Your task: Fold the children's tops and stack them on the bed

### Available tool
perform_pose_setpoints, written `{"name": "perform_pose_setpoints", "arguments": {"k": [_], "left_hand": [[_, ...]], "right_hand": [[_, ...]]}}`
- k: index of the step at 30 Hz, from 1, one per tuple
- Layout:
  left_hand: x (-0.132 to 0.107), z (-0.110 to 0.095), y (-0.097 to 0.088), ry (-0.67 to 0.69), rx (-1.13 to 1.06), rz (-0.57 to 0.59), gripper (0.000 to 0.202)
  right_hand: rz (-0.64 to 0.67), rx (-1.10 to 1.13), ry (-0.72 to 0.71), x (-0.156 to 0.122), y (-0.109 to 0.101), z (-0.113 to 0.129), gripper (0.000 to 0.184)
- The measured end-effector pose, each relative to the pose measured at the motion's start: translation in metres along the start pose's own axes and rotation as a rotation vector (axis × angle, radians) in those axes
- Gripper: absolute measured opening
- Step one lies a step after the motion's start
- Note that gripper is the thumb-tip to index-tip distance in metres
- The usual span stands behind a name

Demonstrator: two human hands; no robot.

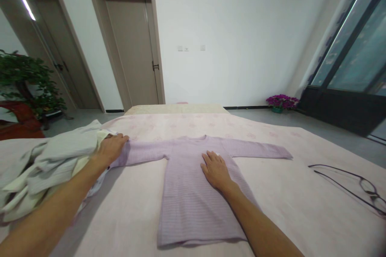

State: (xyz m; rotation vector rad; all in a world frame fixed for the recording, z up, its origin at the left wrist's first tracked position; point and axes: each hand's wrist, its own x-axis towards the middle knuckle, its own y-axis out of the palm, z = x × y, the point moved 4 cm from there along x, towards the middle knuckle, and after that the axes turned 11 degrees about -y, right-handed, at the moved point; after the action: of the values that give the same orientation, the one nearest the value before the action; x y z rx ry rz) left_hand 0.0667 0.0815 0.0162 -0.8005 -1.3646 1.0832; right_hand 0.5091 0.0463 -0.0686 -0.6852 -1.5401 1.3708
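Observation:
A lilac, finely striped long-sleeved shirt (189, 192) lies spread flat, its neckline away from me and both sleeves stretched out sideways. My left hand (113, 148) is closed on the end of the left-side sleeve, right beside a heap of clothes; its fingertips are partly hidden. On the upper chest of the shirt, my right hand (216, 168) rests palm down with its fingers slightly spread. The right-side sleeve lies straight, with its cuff untouched.
Crumpled pale grey and cream clothes (57, 156) are heaped at the left. Black-framed glasses (368, 186) lie at the right on the pale pink cover (280, 192). Beyond are a wall, a closed door (132, 48) and purple flowers (282, 101) on the floor.

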Motion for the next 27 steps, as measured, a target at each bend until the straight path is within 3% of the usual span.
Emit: {"name": "perform_pose_setpoints", "arguments": {"k": [3,5,9,13,19,27], "left_hand": [[-0.015,-0.026,0.003,0.085,0.053,-0.104,0.042],[-0.031,-0.054,0.007,0.211,-0.038,-0.133,0.038],[-0.066,-0.117,0.025,0.447,-0.374,-0.011,0.031],[-0.078,-0.148,0.042,0.380,-0.478,0.045,0.037],[-0.071,-0.137,0.042,0.172,-0.503,0.114,0.028],[-0.065,-0.078,0.046,-0.248,-0.136,0.027,0.036]], "right_hand": [[-0.005,-0.006,0.004,0.000,0.000,0.000,0.049],[-0.004,-0.010,0.004,0.000,0.000,0.000,0.049],[-0.001,-0.015,0.001,0.000,0.001,0.001,0.049],[0.000,-0.017,-0.006,-0.001,0.001,0.001,0.050],[0.033,-0.006,0.002,0.000,0.003,-0.001,0.051],[0.028,-0.002,0.000,0.001,0.004,-0.001,0.051]]}}
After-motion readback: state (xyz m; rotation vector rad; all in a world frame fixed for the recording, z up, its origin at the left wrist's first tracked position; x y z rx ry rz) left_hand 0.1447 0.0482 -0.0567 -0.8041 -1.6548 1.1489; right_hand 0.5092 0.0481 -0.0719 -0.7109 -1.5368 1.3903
